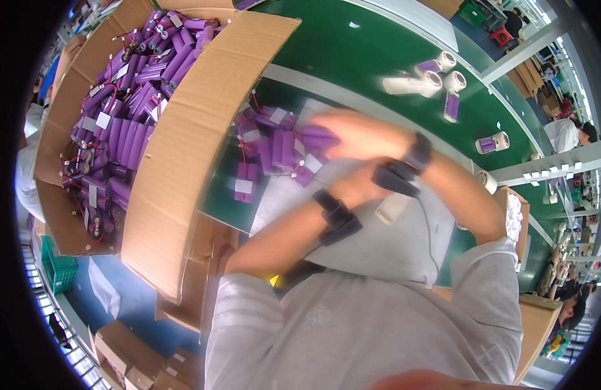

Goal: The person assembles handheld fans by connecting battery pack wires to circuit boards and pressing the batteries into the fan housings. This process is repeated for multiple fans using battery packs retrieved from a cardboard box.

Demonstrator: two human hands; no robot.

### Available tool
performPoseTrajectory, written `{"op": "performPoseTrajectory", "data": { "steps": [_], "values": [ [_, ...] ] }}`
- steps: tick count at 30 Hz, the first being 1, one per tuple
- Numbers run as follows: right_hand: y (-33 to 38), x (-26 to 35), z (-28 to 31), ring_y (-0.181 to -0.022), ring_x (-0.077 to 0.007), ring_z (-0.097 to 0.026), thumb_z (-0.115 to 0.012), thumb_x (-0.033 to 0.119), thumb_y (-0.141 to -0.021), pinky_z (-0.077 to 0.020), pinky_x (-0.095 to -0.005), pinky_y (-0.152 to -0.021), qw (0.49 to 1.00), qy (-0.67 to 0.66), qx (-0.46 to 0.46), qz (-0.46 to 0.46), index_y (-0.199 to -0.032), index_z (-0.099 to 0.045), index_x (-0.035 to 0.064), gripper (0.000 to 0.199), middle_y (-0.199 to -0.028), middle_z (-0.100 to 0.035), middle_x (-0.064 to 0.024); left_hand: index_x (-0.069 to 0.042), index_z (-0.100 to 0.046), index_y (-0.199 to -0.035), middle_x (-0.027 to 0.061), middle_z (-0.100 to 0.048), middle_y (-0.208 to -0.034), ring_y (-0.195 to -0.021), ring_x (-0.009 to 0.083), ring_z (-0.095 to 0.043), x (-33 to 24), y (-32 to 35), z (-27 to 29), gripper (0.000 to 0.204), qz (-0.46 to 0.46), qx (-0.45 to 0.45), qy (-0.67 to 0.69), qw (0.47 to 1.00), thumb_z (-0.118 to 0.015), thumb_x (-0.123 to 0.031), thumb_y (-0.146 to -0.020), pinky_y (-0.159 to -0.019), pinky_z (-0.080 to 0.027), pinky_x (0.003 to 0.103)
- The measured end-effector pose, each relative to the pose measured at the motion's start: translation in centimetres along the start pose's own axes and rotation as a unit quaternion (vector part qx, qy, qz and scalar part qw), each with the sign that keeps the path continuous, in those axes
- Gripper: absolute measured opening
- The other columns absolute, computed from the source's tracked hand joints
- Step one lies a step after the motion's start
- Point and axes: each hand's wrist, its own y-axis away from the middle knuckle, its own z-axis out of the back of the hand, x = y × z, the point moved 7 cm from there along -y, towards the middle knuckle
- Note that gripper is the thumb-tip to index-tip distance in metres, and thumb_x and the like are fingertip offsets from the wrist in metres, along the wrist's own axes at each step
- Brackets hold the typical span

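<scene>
My right hand (359,134) reaches across to the left, its fingers blurred but closed round a purple battery pack (318,137) at the edge of a loose pile. Below it, crossing under the right wrist, is my left hand (360,186). Its fingers are hidden behind the black device on the right wrist. A white plastic housing (392,208) shows right beside the left hand; whether the hand grips it cannot be made out. More purple battery packs (282,149) with white labels and thin red wires lie left of my hands, partly on a grey mat (404,247).
A large cardboard box (177,156) full of purple packs stands at the left, its flap beside the pile. Several white housings with purple packs (451,104) lie on the green table (352,49) farther off. A small box (522,227) of white parts stands right of my right elbow.
</scene>
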Motion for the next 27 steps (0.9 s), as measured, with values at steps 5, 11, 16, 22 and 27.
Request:
{"op": "performPoseTrajectory", "data": {
  "steps": [5,11,16,22,27],
  "values": [
    [-1.3,-2.5,-1.0,-0.093,-0.0346,-0.065,-0.075,0.013,-0.071,-0.0515,-0.0417,-0.077,0.963,-0.04,0.191,-0.188,-0.107,-0.063,-0.0008,0.04,-0.093,-0.067,-0.0178,-0.009,-0.064,-0.1,0.0063,-0.066,-0.093,-0.088,0.0199,-0.063,-0.2,-0.6,-0.2,0.026,0.067,0.032,-0.108,0.991,-0.074,-0.008,-0.076,-0.08,-0.051,0.034],
    [0.0,-2.7,-1.0,-0.082,-0.0295,-0.067,-0.074,0.011,-0.071,-0.0517,-0.04,-0.072,0.977,-0.128,0.079,-0.151,-0.101,-0.065,-0.0016,0.034,-0.092,-0.069,-0.0169,-0.007,-0.063,-0.094,0.0058,-0.065,-0.091,-0.085,0.0181,-0.062,-1.8,-0.4,0.3,0.022,0.061,0.058,-0.091,0.992,-0.074,-0.006,-0.075,-0.076,-0.051,0.034],
    [1.0,-1.7,-0.6,-0.087,-0.0189,-0.061,-0.072,0.009,-0.076,-0.0501,-0.0351,-0.074,0.96,-0.166,0.151,-0.168,-0.106,-0.06,-0.0018,0.034,-0.094,-0.064,-0.0122,-0.007,-0.063,-0.091,0.0069,-0.067,-0.086,-0.081,0.0204,-0.064,-2.2,-0.2,0.3,0.019,0.004,0.014,-0.025,1.0,-0.073,-0.005,-0.075,-0.073,-0.052,0.035],
    [11.2,0.1,8.9,-0.103,-0.0164,-0.059,-0.07,0.007,-0.086,-0.0499,-0.0323,-0.089,0.869,-0.421,-0.19,-0.175,-0.131,-0.054,0.0042,0.047,-0.112,-0.062,-0.0079,-0.007,-0.065,-0.09,0.0096,-0.068,-0.082,-0.078,0.0263,-0.067,-2.5,-0.4,-1.0,0.017,0.036,0.107,-0.316,0.942,-0.075,-0.01,-0.076,-0.072,-0.053,0.036],
    [19.4,-0.1,6.0,-0.092,-0.0143,-0.061,-0.071,0.006,-0.085,-0.0503,-0.0293,-0.078,0.726,-0.569,-0.282,-0.264,-0.121,-0.058,0.0053,0.039,-0.106,-0.063,-0.0064,-0.005,-0.065,-0.091,0.011,-0.069,-0.083,-0.077,0.0263,-0.068,-3.4,-0.6,-1.1,0.015,0.01,0.043,-0.285,0.958,-0.074,-0.011,-0.079,-0.07,-0.053,0.035]
  ]
}}
